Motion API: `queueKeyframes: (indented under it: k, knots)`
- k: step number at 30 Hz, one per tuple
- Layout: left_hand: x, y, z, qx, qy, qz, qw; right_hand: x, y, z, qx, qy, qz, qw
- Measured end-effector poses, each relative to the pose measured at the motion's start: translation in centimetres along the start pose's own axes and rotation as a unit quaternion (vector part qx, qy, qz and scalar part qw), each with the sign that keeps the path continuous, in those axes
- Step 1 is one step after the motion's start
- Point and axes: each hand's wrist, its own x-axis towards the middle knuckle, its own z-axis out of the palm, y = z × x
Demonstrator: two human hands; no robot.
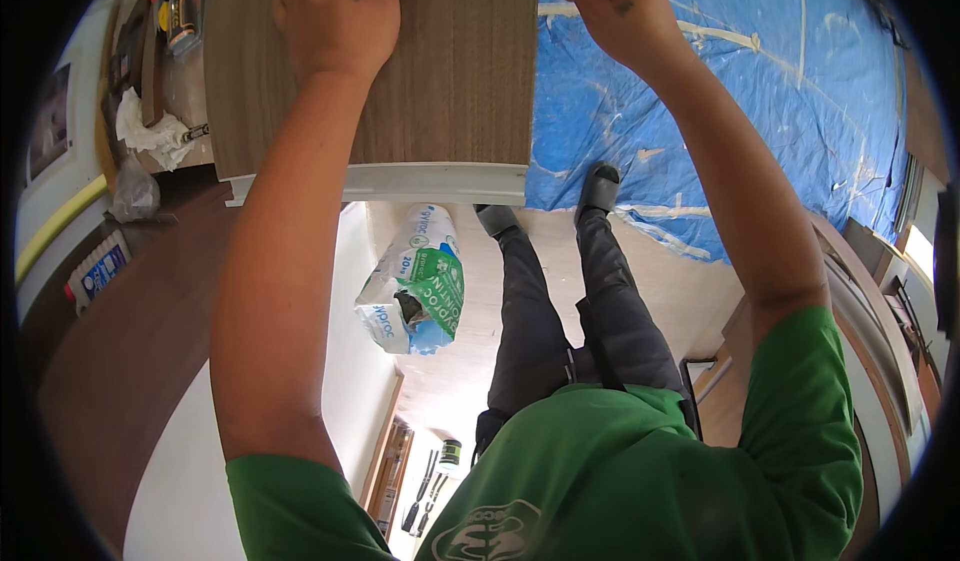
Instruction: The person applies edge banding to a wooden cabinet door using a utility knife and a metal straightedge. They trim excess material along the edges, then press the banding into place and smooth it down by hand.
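Observation:
A brown wood-grain panel (450, 71) with a pale metal strip (430, 183) along its near edge fills the top middle. Over its left part is my left hand (340, 23), fingers curled; the picture's top edge cuts off the fingertips and whatever they may hold. My right hand (615, 9) is just beyond the panel's right side, fingers closed and pointing toward that edge. What lies between those fingers is too small and too near the frame's rim to make out.
Blue plastic sheeting (640, 131) covers the floor at the right. A white-and-green bag (415, 281), torn open, stands below the panel. Left of the panel lie crumpled white paper (155, 131), a clear plastic bag (135, 193) and hand tools (182, 11).

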Motion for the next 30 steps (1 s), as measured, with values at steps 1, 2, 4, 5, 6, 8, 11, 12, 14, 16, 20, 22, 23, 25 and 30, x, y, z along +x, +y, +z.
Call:
queueKeyframes:
  k: [1, 2, 4, 5, 6, 8, 11, 12, 14, 16, 20, 22, 23, 25, 30]
  knots:
    - [0.0, -0.1, 0.0, -0.006, 0.001, 0.002, 1.000, 0.0, -0.2, 0.1, -0.020, 0.017, -0.017, 0.999]
    - [0.1, -0.2, 0.1, -0.014, 0.002, 0.005, 1.000, 0.0, -0.2, 0.2, -0.017, 0.018, -0.003, 1.000]
    - [0.2, -0.2, 0.1, -0.011, 0.000, 0.015, 1.000, -0.4, 0.3, 0.6, -0.010, 0.019, 0.025, 0.999]
    - [0.2, -0.2, 0.2, -0.009, -0.002, 0.021, 1.000, -1.2, 0.8, 0.9, -0.043, 0.032, -0.026, 0.998]
    - [0.2, -0.3, 0.2, -0.004, -0.005, 0.025, 1.000, -2.4, 1.2, 1.6, -0.074, 0.044, -0.076, 0.993]
    - [0.2, -0.7, 0.3, 0.010, -0.009, 0.031, 0.999, -5.1, 0.4, 1.6, -0.087, -0.006, -0.111, 0.990]
    - [0.5, -2.4, 1.2, -0.034, 0.039, 0.092, 0.994, -9.7, -1.3, 0.8, -0.085, -0.090, -0.131, 0.984]
    - [0.5, -2.2, 1.1, -0.033, 0.037, 0.092, 0.995, -10.7, -2.0, 0.1, -0.062, -0.134, -0.143, 0.979]
    - [0.4, -1.6, 0.8, -0.033, 0.034, 0.092, 0.995, -10.4, -1.4, -0.3, -0.037, -0.131, -0.146, 0.980]
    - [0.4, -1.9, 0.7, -0.039, 0.017, 0.079, 0.996, -8.5, 1.0, -0.1, -0.028, -0.037, -0.129, 0.991]
    - [0.3, -1.3, 0.5, -0.050, 0.008, 0.066, 0.997, -1.1, 1.4, -0.9, 0.021, 0.028, 0.140, 0.990]
    - [0.2, -1.3, 0.4, -0.046, 0.008, 0.057, 0.997, 1.4, 1.6, -0.2, 0.099, 0.057, 0.171, 0.979]
    - [0.3, -1.2, 0.4, -0.046, 0.007, 0.052, 0.998, 2.4, 2.6, 0.5, 0.135, 0.058, 0.143, 0.979]
    - [0.4, -0.9, 0.6, -0.046, 0.005, 0.055, 0.997, 3.7, 4.4, 1.7, 0.204, 0.059, 0.088, 0.973]
    - [0.3, -0.7, 0.4, -0.020, 0.024, 0.072, 0.997, 1.8, 3.7, 2.7, 0.057, 0.096, 0.013, 0.994]
